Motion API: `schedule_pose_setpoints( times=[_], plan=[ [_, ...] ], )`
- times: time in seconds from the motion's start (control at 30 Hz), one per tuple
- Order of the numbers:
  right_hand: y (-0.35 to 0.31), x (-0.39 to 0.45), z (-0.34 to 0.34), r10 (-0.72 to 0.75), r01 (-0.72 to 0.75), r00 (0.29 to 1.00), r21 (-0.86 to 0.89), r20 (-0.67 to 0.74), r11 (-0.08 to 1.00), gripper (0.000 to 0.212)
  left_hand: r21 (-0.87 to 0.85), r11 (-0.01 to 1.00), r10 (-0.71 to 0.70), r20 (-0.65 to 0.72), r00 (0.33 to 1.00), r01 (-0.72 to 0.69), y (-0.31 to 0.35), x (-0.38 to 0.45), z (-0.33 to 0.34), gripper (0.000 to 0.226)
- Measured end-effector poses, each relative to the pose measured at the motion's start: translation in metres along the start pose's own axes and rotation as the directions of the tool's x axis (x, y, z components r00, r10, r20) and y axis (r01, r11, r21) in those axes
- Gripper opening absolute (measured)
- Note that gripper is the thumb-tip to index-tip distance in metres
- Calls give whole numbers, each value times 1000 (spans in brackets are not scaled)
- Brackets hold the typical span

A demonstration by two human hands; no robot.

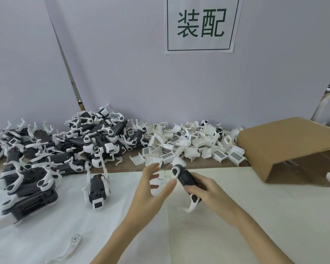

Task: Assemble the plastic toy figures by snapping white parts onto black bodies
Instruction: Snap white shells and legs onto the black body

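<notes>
Your right hand [204, 189] clenched round a black body [187, 178] above the desk [255, 216], your left hand [151, 189] just beside it, fingers relaxed and spread, grasping nothing, heap of white parts [189, 147] behind, finished figures [65, 149] piled left.

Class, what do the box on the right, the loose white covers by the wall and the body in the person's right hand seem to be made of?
Box: brown corrugated cardboard, matte, with folded flaps.
Loose white covers: likely moulded plastic, smooth, with thin identical walls.
Black body, held in the right hand: probably hard plastic with a slight sheen; blur leaves the finish uncertain.
</notes>
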State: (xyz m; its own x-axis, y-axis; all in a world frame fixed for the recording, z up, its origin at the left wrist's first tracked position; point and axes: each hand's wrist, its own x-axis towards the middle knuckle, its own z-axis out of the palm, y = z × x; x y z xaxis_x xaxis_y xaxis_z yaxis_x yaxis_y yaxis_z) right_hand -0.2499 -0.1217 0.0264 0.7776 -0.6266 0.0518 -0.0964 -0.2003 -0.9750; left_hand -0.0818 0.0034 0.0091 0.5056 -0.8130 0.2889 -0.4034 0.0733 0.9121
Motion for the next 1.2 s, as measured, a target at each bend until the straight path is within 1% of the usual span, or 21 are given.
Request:
schedule_pose_setpoints(
  times=[0.07, 0.1, 0.13, 0.17, 0.2, 0.27, 0.3, 0.33, 0.43, 0.5, 0.57, 0.63, 0.7, 0.73, 0.77, 0.83, 0.9, 0.97, 1.07, 1.13, 1.2],
  plan=[
    [-2, -2, -4, -12, 25, 991, -97, 134, 995, 24, -84, 994, -63, 136, 989, 75, 1, 2, -5, 54],
    [-1, -2, -4, -7, 28, 985, -117, 175, 993, 28, -103, 989, -84, 198, 977, 106, 1, 2, -6, 42],
    [-1, -3, -3, -8, 32, 982, -129, 189, 991, 32, -125, 985, -91, 224, 970, 121, 1, 2, -7, 35],
    [0, -3, -1, -9, 32, 984, -120, 180, 992, 36, -150, 980, -100, 215, 971, 134, 0, 2, -8, 36],
    [0, -3, 0, -2, 12, 989, -71, 149, 997, 43, -177, 973, -116, 187, 976, 149, 1, 2, -8, 43],
    [2, -1, 3, 28, -36, 996, 93, 86, 995, 56, -252, 948, -172, 103, 980, 192, 1, 3, -8, 60],
    [3, -1, 3, 34, -46, 996, 156, 77, 987, 58, -302, 929, -207, 51, 977, 213, 1, 4, -7, 64],
    [2, -1, 4, 31, -45, 997, 177, 77, 983, 57, -350, 908, -245, 3, 970, 230, 1, 5, -7, 65],
    [1, -3, 9, 23, -33, 998, 161, 67, 986, 52, -388, 885, -302, -61, 951, 256, 1, 6, -7, 68],
    [3, -1, 11, 37, -41, 999, 168, 24, 985, 51, -390, 888, -288, -59, 956, 244, -1, 5, -7, 69],
    [3, 0, 9, -3, 2, 1000, 118, 12, 993, 49, -416, 886, -239, -29, 971, 206, -2, 5, -10, 65],
    [4, -1, 3, -97, 97, 995, 14, 19, 995, 57, -350, 930, -102, 53, 993, 115, -3, 7, -18, 52],
    [7, -2, -2, -212, 210, 977, -142, 0, 967, 73, -146, 987, 90, 110, 990, -74, -10, 12, -28, 43],
    [10, -2, -4, -264, 252, 964, -233, -23, 939, 80, -38, 984, 176, 128, 976, -172, -15, 15, -32, 50],
    [12, -2, -5, -314, 282, 948, -331, -46, 901, 83, 55, 968, 236, 139, 962, -245, -20, 16, -35, 61],
    [16, -1, -3, -401, 324, 914, -487, -58, 811, 83, 242, 907, 315, 152, 937, -344, -27, 18, -37, 80],
    [19, 1, 0, -443, 350, 896, -556, -37, 754, 78, 378, 811, 412, 170, 895, -446, -30, 18, -36, 84],
    [19, 3, 1, -452, 355, 892, -583, -24, 731, 76, 430, 755, 481, 150, 864, -495, -28, 17, -36, 79],
    [20, 5, -1, -439, 343, 898, -605, -13, 719, 79, 469, 712, 536, 118, 836, -522, -21, 16, -35, 70],
    [23, 5, 3, -433, 348, 902, -582, -7, 735, 80, 472, 720, 534, 90, 840, -509, -14, 12, -32, 65],
    [26, 6, 10, -437, 357, 899, -546, -18, 758, 74, 406, 779, 504, 47, 862, -478, -6, 7, -23, 61]
  ],
)
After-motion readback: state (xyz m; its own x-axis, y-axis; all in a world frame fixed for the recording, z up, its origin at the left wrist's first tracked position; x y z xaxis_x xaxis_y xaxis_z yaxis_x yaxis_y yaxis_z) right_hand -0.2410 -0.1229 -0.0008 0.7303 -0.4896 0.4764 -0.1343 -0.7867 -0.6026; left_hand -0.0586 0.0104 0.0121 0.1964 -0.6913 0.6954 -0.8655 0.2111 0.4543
